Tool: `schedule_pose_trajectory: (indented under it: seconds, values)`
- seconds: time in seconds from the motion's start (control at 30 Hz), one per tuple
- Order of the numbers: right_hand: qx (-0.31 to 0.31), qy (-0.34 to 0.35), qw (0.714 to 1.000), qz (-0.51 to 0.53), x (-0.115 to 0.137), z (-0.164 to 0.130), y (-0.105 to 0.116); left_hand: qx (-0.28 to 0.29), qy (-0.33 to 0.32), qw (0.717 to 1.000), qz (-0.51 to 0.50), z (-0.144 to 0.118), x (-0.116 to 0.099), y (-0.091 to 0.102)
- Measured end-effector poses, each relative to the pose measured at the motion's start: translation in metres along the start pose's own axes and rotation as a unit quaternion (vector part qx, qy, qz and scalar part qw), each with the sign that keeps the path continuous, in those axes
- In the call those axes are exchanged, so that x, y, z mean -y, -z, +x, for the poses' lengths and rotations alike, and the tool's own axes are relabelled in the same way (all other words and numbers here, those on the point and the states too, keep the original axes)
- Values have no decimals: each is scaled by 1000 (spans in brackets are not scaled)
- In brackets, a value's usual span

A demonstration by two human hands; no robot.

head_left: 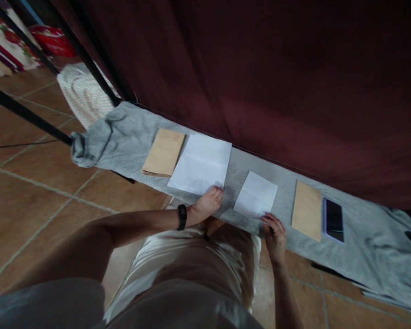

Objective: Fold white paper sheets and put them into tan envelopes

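Note:
My left hand (208, 202) rests at the near edge of a stack of white sheets (201, 163), fingertips touching the lower corner. My right hand (274, 232) lies flat at the near corner of a small folded white paper (255, 193), fingers touching its edge. Both lie on a narrow table covered with grey cloth (130, 137). A brown envelope stack (164, 152) sits left of the white sheets. Another brown envelope (307, 209) lies right of the folded paper. A black band is on my left wrist.
A phone (333, 220) with a dark screen lies beside the right envelope. A dark red curtain (260, 68) hangs right behind the table. Black metal bars (27, 114) and a striped cloth bundle (84, 93) stand at the left on a tiled floor.

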State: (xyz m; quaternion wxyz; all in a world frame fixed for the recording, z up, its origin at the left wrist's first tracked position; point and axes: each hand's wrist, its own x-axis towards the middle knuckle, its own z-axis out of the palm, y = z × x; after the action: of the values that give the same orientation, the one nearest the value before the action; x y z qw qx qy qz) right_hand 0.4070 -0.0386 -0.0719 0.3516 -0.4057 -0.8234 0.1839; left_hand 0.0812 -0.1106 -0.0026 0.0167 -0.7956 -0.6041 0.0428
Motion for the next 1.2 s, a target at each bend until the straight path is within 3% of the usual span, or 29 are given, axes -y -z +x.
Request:
schedule_pose_trajectory:
  seconds: [0.13, 0.3, 0.37, 0.67, 0.9, 1.1, 1.2]
  values:
    - [-2, -3, 1000, -2, 2, -1, -1, -41, -13, 999, -20, 4, -2, 0]
    - [11, -16, 1000, -2, 10, 1, -3, -76, -124, 982, -123, 15, -7, 1]
    - [9, -27, 1000, 4, 13, 3, -2, -80, -137, 975, -158, 23, -10, -3]
    - [26, -54, 998, 23, 18, 7, 3, -24, -147, 973, -174, 44, -11, -15]
    - [27, -27, 999, -14, 11, 11, 1, -39, -146, 977, -148, 43, -17, -19]
    - [17, -38, 999, 6, 0, 18, 4, -20, -111, 967, -230, 62, -3, -27]
    - [26, -34, 999, 4, -2, 20, 5, -46, -86, 953, -286, 72, 5, -30]
